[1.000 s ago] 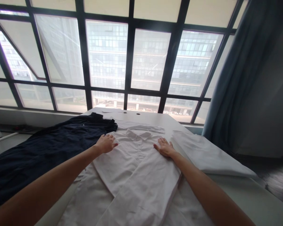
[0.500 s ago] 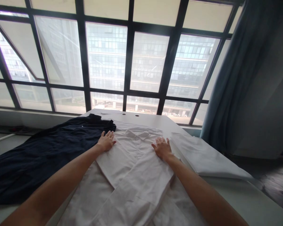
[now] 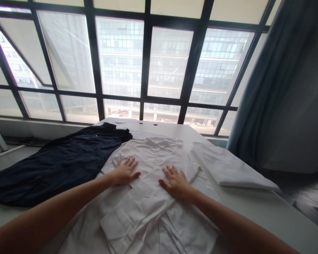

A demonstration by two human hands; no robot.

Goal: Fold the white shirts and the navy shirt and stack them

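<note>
A white button-up shirt [image 3: 151, 194] lies spread on the table, its collar pointing at the window and its sleeves folded across the front. On its left side my left hand [image 3: 125, 171] rests flat with the fingers spread. My right hand [image 3: 175, 181] presses flat on the folded sleeves at the right, fingers also apart. Neither hand grips the cloth. Close to the left of the white shirt lies a dark navy garment [image 3: 63, 162], with its collar at the far end.
A folded white cloth [image 3: 233, 167] lies along the table's right side. The white table [image 3: 270, 215] reaches towards a large black-framed window [image 3: 145, 63]. A blue-grey curtain [image 3: 259, 95] hangs at the right, and one pane at the left is tilted out.
Both my hands have slid down the shirt towards me and closer together, away from the shoulders. My view has tipped down slightly.
</note>
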